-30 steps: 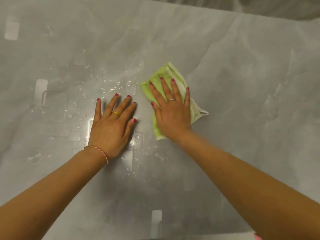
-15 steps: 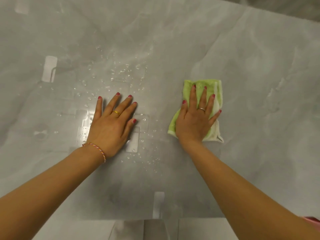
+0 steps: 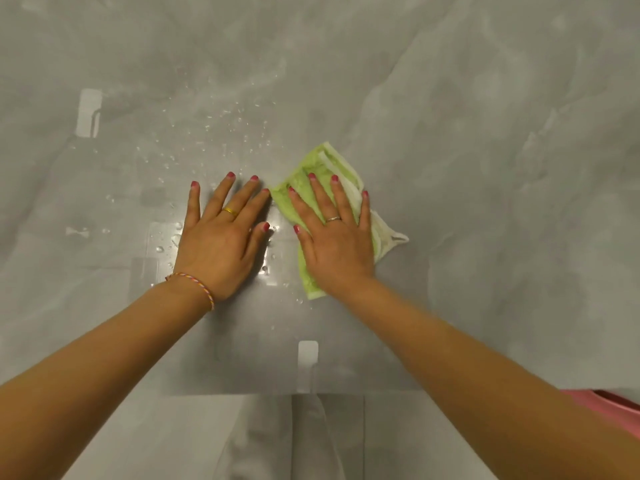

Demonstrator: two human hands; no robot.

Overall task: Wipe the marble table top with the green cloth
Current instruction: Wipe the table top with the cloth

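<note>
Leftward-slid green cloth point(image 3: 313, 168) now touches left hand point(image 3: 221, 237).

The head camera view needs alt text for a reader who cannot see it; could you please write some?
A right hand presses a folded green cloth flat on a grey marble table top. The left hand rests flat beside it, among water droplets.

Two hands, the left hand point(image 3: 221, 240) and right hand point(image 3: 334, 244), one green cloth point(image 3: 320, 168), two rings, one bracelet point(image 3: 194, 284), and one marble table top point(image 3: 485, 133).
</note>
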